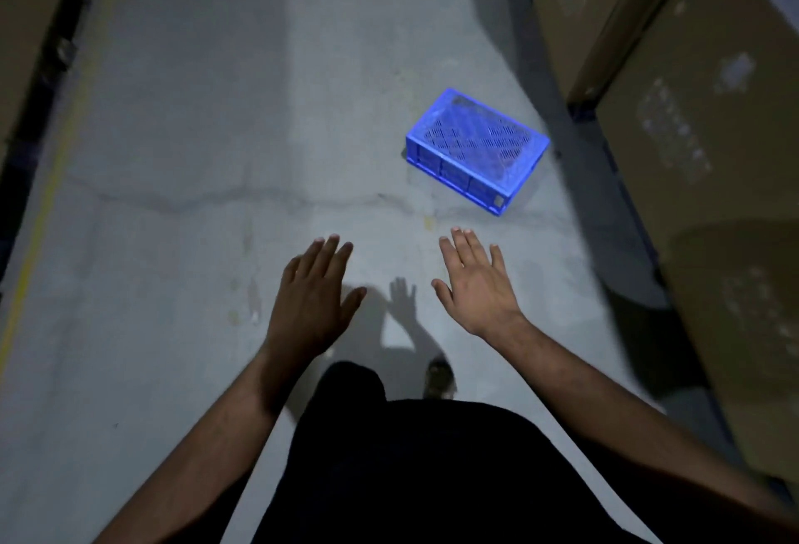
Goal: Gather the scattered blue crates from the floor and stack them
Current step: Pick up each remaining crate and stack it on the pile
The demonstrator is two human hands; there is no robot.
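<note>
One blue plastic crate [475, 148] lies on the grey concrete floor ahead and to the right, turned at an angle, its perforated bottom facing up. My left hand [313, 295] is stretched out in front of me, palm down, fingers apart, holding nothing. My right hand [473, 280] is also out and open, empty, a short way below and left of the crate's near corner. Neither hand touches the crate.
Tall stacks of cardboard boxes [691, 133] line the right side of the aisle, close to the crate. More boxes [26, 25] and a yellow floor line [47, 198] run along the left. My foot [440, 379] shows below my hands.
</note>
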